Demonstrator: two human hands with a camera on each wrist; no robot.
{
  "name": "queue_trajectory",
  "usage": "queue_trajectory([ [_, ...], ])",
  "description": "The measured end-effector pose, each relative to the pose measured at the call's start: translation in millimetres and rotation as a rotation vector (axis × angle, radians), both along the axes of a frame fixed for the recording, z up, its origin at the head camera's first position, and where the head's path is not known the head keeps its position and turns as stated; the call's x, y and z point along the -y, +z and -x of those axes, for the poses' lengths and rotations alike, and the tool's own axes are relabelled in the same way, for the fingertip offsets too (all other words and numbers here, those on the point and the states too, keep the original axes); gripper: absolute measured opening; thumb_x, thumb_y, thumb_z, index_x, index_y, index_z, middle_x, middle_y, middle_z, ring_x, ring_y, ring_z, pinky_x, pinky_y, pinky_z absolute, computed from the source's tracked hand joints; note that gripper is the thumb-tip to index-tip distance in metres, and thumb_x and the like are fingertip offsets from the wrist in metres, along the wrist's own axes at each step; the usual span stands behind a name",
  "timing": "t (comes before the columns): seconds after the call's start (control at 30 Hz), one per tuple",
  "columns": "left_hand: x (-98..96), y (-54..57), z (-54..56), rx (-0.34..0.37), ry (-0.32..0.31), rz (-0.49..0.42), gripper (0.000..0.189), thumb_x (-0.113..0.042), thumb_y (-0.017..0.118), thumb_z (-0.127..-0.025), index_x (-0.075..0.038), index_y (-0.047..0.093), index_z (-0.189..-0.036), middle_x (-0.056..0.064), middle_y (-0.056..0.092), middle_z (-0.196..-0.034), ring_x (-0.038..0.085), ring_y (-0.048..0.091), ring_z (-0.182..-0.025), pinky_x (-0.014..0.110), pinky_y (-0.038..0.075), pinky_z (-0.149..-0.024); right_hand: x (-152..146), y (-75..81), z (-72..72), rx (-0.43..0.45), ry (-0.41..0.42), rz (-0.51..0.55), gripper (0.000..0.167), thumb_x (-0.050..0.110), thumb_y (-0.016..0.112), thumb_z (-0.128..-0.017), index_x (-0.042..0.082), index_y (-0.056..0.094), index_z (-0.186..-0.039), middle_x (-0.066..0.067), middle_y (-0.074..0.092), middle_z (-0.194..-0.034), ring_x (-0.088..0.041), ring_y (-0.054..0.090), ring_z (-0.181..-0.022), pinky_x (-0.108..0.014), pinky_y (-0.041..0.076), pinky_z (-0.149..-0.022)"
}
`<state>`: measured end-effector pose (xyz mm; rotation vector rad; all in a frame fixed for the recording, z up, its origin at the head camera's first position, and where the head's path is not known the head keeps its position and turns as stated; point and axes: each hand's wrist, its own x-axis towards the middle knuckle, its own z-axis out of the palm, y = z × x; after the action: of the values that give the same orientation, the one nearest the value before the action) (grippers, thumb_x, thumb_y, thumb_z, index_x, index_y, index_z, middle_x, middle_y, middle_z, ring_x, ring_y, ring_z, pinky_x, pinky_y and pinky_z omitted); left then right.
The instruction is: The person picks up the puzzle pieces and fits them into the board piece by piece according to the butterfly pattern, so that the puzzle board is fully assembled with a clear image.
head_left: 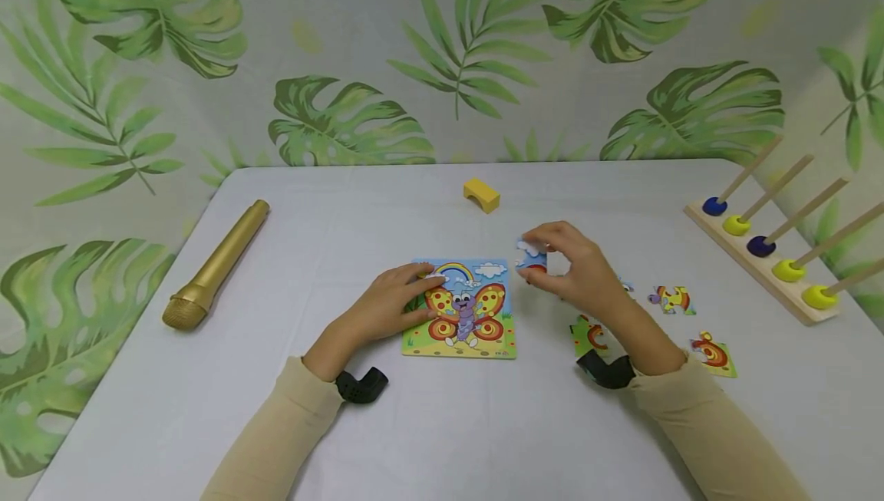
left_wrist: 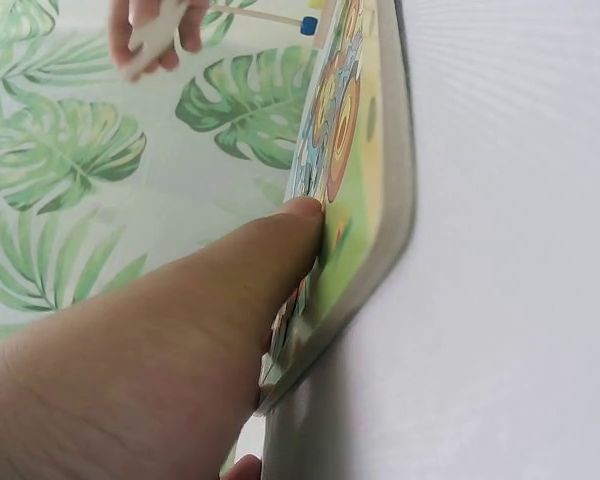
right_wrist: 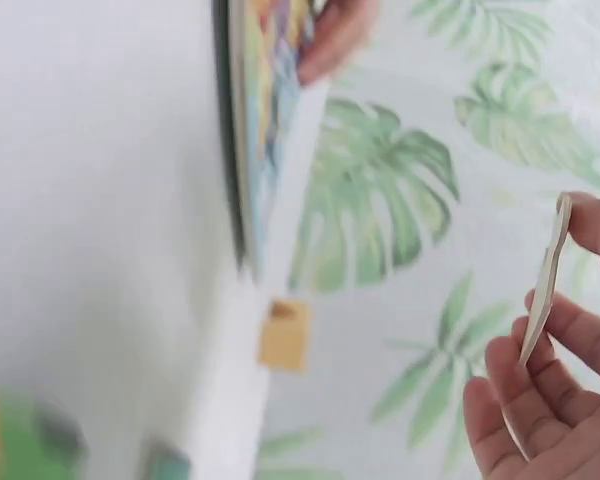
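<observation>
Puzzle piece [head_left: 532, 256] is pinched between thumb and fingertips of the right hand [head_left: 578, 271], held raised just right of the butterfly board [head_left: 459, 352], its forearm [head_left: 652, 344] slanted toward the board. The left hand [head_left: 387, 301] is rested on the board's left side, fingers spread.

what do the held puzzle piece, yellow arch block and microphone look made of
Puzzle piece: probably thin wood or board, with a printed face and a pale, bare edge. Yellow arch block: likely painted wood, judging by its even colour and crisp edges. Microphone: metallic gold finish with a soft sheen; metal or coated plastic, I can't tell.
</observation>
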<state>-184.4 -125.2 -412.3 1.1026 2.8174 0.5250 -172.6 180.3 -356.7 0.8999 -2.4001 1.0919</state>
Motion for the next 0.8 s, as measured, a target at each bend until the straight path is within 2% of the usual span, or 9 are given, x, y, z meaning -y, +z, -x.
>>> queue_trajectory([
  [0.1, -0.4, 0.3, -0.3, -0.005, 0.007, 0.008, 0.053, -0.045, 0.051, -0.089, -0.022, 0.041, -0.136, 0.004, 0.031, -0.141, 0.024, 0.023, -0.13, 0.046, 0.019, -0.103, 19, -12.0, 2.5, 0.105, 0.004, -0.037, 0.041, 0.012, 0.075, -0.073, 0.004, 0.06, -0.11, -0.005, 0.053, -0.109, -0.018, 0.051, -0.094, -0.038, 0.046, -0.079],
  [0.2, -1.3, 0.8, -1.1, -0.014, 0.024, 0.014, 0.054, -0.047, 0.051, -0.087, -0.024, 0.042, -0.135, 0.003, 0.032, -0.14, 0.023, 0.024, -0.129, 0.046, 0.019, -0.102, 31, -24.2, 7.0, 0.203, -0.005, -0.068, 0.041, 0.015, 0.074, -0.075, 0.002, 0.059, -0.111, -0.008, 0.053, -0.11, -0.02, 0.051, -0.098, -0.04, 0.045, -0.081],
  [0.4, -6.4, 0.7, -3.7, -0.063, 0.079, 0.022, 0.059, -0.058, 0.051, -0.082, -0.025, 0.047, -0.131, 0.002, 0.037, -0.136, 0.022, 0.029, -0.126, 0.049, 0.015, -0.102, 40, -44.4, 17.8, 0.321, -0.051, -0.168, 0.042, 0.024, 0.07, -0.079, 0.002, 0.059, -0.113, -0.009, 0.053, -0.113, -0.023, 0.047, -0.108, -0.04, 0.038, -0.092],
  [0.53, -12.4, -2.0, -3.8, -0.11, 0.094, 0.01, 0.061, -0.061, 0.049, -0.081, -0.022, 0.05, -0.127, 0.002, 0.039, -0.133, 0.022, 0.029, -0.125, 0.048, 0.013, -0.103, 42, -50.8, 21.3, 0.345, -0.057, -0.206, 0.043, 0.027, 0.069, -0.08, 0.004, 0.059, -0.114, -0.009, 0.053, -0.114, -0.024, 0.046, -0.108, -0.041, 0.036, -0.093],
  [0.6, -15.3, -3.3, -3.2, -0.119, 0.08, -0.019, 0.06, -0.059, 0.051, -0.082, -0.017, 0.051, -0.126, 0.003, 0.04, -0.131, 0.021, 0.029, -0.124, 0.045, 0.014, -0.104, 44, -52.1, 22.2, 0.341, -0.058, -0.216, 0.043, 0.028, 0.069, -0.08, 0.005, 0.059, -0.115, -0.009, 0.054, -0.113, -0.024, 0.046, -0.108, -0.041, 0.037, -0.093],
  [0.8, -20.0, -4.5, -3.4, -0.038, 0.048, -0.072, 0.062, -0.05, 0.054, -0.084, -0.007, 0.047, -0.127, 0.006, 0.042, -0.132, 0.02, 0.03, -0.126, 0.033, 0.021, -0.104, 47, -53.8, 23.2, 0.325, -0.068, -0.22, 0.041, 0.028, 0.069, -0.08, 0.007, 0.06, -0.114, -0.008, 0.054, -0.112, -0.023, 0.045, -0.105, -0.041, 0.037, -0.091],
])
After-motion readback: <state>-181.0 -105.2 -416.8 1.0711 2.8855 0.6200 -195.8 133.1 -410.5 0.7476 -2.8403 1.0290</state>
